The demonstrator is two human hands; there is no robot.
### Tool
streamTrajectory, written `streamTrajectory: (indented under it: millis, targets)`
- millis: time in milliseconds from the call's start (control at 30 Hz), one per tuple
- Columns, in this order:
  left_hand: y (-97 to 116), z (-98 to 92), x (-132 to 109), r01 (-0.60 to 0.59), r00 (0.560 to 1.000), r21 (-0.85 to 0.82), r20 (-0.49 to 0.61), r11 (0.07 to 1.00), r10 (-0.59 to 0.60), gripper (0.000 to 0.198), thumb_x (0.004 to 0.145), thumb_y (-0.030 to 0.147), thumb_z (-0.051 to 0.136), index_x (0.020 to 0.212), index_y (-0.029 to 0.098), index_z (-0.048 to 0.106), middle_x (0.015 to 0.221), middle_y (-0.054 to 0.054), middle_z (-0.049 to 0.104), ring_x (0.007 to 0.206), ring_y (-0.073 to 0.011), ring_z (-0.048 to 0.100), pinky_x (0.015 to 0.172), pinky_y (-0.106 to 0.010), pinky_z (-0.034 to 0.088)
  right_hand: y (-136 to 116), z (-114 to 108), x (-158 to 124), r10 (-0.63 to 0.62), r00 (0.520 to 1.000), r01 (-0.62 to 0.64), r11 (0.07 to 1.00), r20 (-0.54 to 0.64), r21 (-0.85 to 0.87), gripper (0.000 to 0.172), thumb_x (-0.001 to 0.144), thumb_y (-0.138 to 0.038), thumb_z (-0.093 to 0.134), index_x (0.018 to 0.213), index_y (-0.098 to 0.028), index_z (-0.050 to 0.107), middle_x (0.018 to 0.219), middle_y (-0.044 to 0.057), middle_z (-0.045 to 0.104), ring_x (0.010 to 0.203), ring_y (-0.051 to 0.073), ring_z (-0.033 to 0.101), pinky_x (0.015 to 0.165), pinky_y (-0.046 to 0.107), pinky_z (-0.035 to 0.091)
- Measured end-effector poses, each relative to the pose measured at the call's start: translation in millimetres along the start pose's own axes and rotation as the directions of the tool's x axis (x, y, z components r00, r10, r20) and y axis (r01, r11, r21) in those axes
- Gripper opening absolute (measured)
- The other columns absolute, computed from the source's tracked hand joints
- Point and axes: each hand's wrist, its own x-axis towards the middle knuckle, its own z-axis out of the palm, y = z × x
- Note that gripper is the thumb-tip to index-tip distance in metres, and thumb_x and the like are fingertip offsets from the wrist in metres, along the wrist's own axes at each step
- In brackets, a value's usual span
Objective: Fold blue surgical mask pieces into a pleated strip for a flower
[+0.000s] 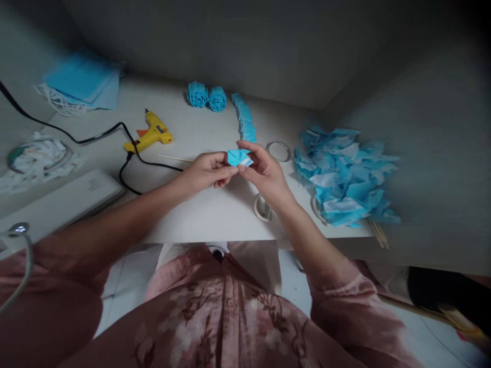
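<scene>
Between my two hands, over the table's middle, is a small blue-and-white folded fabric piece (238, 157). My left hand (210, 169) pinches its left side between thumb and fingers. At its right side, my right hand (265, 168) grips it with the thumb below and a finger along the top edge. Just beyond my fingers runs a row of overlapping folded blue pieces (244, 118). Two blue fabric roses (207, 96) sit side by side at the back. To the right lies a heap of loose blue and white fabric pieces (345, 174).
A yellow glue gun (151, 134) with a black cord and a thin stick (174, 158) lie left. Blue face masks (82, 79) are stacked back left, above white scraps (42, 158) and a white box (65, 204). Tape rolls (263, 208) and sticks (378, 234) lie right.
</scene>
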Motion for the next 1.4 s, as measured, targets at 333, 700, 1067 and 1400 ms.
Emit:
streamTrajectory:
  millis: [333,700,1067,1400]
  targets:
    - [-1,-4.6,1,0.014,0.998,0.054,-0.056,0.998,-0.011,0.018,0.080,0.028,0.066,0.072,0.018,0.054,0.056,0.004,0.054,0.050,-0.0062,0.047,0.049,-0.018,0.035,0,-18,-2,0.110,0.994,-0.110,0.991,0.002,0.074,0.054,0.083,-0.049,0.075,0.130,-0.026,0.062,0.092,0.001,0.068,0.084,0.015,0.063,0.081,0.031,0.055]
    - [-7,-2.1,3,0.004,0.995,0.003,-0.100,1.000,-0.004,0.024,0.077,0.031,0.072,0.071,0.018,0.053,0.058,0.004,0.055,0.050,-0.0058,0.047,0.048,-0.018,0.035,4,-6,-5,0.093,0.992,-0.089,0.994,-0.081,0.057,0.050,0.085,-0.047,0.072,0.129,-0.026,0.063,0.088,0.001,0.065,0.081,0.015,0.060,0.079,0.032,0.055]
    - [-5,-2.6,2,0.036,0.991,0.032,-0.128,0.999,-0.031,0.020,0.077,0.030,0.070,0.072,0.018,0.055,0.058,0.004,0.055,0.050,-0.0059,0.046,0.048,-0.018,0.034,0,-19,-5,0.101,0.991,-0.097,0.994,-0.087,0.055,0.052,0.086,-0.054,0.070,0.128,-0.024,0.065,0.100,0.004,0.073,0.093,0.018,0.067,0.090,0.038,0.057]
    - [-8,-3.5,4,0.011,0.993,0.008,-0.115,1.000,-0.010,0.026,0.085,0.041,0.066,0.077,0.017,0.059,0.064,0.002,0.059,0.052,-0.0070,0.049,0.047,-0.019,0.037,7,-12,0,0.063,0.990,-0.056,0.997,-0.128,0.052,0.044,0.084,-0.041,0.072,0.124,-0.024,0.065,0.082,-0.001,0.062,0.076,0.014,0.058,0.077,0.032,0.054]
